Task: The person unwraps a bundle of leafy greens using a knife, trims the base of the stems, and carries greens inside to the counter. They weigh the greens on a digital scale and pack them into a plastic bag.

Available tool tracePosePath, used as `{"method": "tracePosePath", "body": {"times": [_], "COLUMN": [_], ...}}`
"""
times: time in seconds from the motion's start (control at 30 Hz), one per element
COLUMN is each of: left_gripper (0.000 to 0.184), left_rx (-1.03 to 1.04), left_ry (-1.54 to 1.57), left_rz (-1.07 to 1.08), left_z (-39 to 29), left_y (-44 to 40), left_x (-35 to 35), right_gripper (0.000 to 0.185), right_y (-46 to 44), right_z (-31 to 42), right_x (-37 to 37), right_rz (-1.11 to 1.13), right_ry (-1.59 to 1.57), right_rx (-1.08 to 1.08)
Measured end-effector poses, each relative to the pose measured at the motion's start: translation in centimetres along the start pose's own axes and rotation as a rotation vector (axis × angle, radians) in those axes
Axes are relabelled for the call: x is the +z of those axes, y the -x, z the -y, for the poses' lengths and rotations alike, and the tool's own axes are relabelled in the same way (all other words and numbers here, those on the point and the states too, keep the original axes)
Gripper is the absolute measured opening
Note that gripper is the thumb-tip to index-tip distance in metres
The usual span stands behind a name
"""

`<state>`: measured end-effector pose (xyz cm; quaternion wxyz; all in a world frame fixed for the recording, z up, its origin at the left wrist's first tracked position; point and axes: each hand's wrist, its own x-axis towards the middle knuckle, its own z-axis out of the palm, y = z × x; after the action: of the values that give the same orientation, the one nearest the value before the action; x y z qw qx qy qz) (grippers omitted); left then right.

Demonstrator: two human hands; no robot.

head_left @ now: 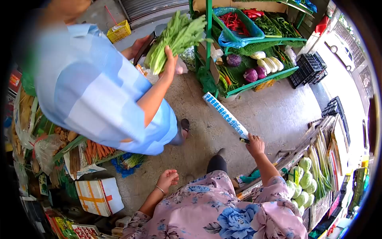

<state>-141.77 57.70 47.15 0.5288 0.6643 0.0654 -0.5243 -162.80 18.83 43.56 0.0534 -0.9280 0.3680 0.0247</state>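
My right hand (pixel 255 145) is closed around the near end of a long white strip with blue lettering (pixel 225 114). A short dark piece (pixel 244 140) sticks out beside my fingers; what it is I cannot make out. The strip points away toward the green shelf, above the floor. My left hand (pixel 167 180), with a bracelet at the wrist, hangs in front of my flowered top, its fingers curled in and nothing visible in them. Opposite me, a person in a blue checked garment (pixel 99 83) holds a bunch of leafy greens (pixel 175 42) and a dark flat object (pixel 145 48).
A green shelf (pixel 262 79) holds red chilies (pixel 234 24), purple cabbages (pixel 250 75) and pale vegetables. Green cabbages (pixel 305 181) and long scallions (pixel 320 163) lie at right. Carrots (pixel 97 150) and a taped white box (pixel 95 195) are at left. Black crates (pixel 310 67) stand behind.
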Motion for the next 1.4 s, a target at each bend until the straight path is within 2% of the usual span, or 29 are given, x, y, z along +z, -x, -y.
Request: {"method": "tracePosePath", "body": {"times": [0.2,0.33,0.4,0.53,0.63,0.73,0.8,0.87,0.93,1.0,1.07,1.13,1.2,1.27,1.3,1.4], "left_gripper": [0.023,0.026,0.024,0.024,0.029,0.029,0.030,0.029,0.027,0.017,0.024,0.032,0.029,0.023,0.021,0.017], "left_rx": [0.014,-0.070,-0.048,0.014,0.113,0.067,0.051,-0.003,-0.134,-0.296,-0.529,-0.452,-0.668,-0.585,-0.559,-0.392], "left_ry": [-0.003,-0.009,0.079,0.223,0.234,0.317,0.347,0.406,0.413,0.451,0.622,0.919,0.643,1.015,1.037,0.770], "left_rz": [-0.072,-0.131,-0.038,0.013,-0.036,-0.139,-0.174,-0.325,-0.502,-0.732,-0.802,-0.509,-0.671,-0.349,-0.290,-0.288], "left_z": [-3.2,-7.3,-9.7,-13.5,-15.7,-15.4,-14.3,-11.9,-9.9,-5.3,-2.0,8.3,4.9,13.8,15.0,15.2], "left_y": [-4.8,-8.9,-10.8,-12.6,-12.6,-12.9,-13.6,-13.8,-13.3,-13.4,-12.7,-11.9,-9.8,-9.1,-8.7,-10.1], "left_x": [5.8,14.2,18.5,24.4,25.7,25.1,23.7,21.6,19.8,17.6,16.0,13.7,16.6,16.6,17.8,19.2], "right_gripper": [0.050,0.049,0.047,0.047,0.048,0.047,0.047,0.046,0.046,0.044,0.047,0.043,0.046,0.047,0.049,0.053], "right_y": [-8.1,-14.5,-16.9,-20.9,-24.0,-26.2,-28.2,-29.7,-31.4,-33.3,-35.6,-38.4,-41.1,-44.1,-45.4,-49.5], "right_z": [-1.0,-2.2,-2.6,-3.0,-2.2,-1.0,0.2,1.2,2.7,4.6,6.6,8.4,11.0,13.9,15.2,18.8], "right_x": [0.5,1.7,1.4,-0.3,-0.4,-0.8,-1.2,-0.5,-0.1,-0.5,-1.0,0.3,-0.6,-0.8,-0.8,0.5], "right_rz": [0.080,0.052,0.044,0.106,0.160,0.179,0.245,0.230,0.172,0.147,0.174,0.073,0.179,0.201,0.224,0.256], "right_ry": [-0.113,-0.208,-0.262,-0.302,-0.329,-0.327,-0.340,-0.339,-0.404,-0.407,-0.407,-0.510,-0.480,-0.476,-0.480,-0.507], "right_rx": [-0.060,-0.099,-0.123,-0.210,-0.254,-0.241,-0.156,-0.188,-0.210,-0.239,-0.202,-0.247,-0.206,-0.179,-0.146,-0.069]}}
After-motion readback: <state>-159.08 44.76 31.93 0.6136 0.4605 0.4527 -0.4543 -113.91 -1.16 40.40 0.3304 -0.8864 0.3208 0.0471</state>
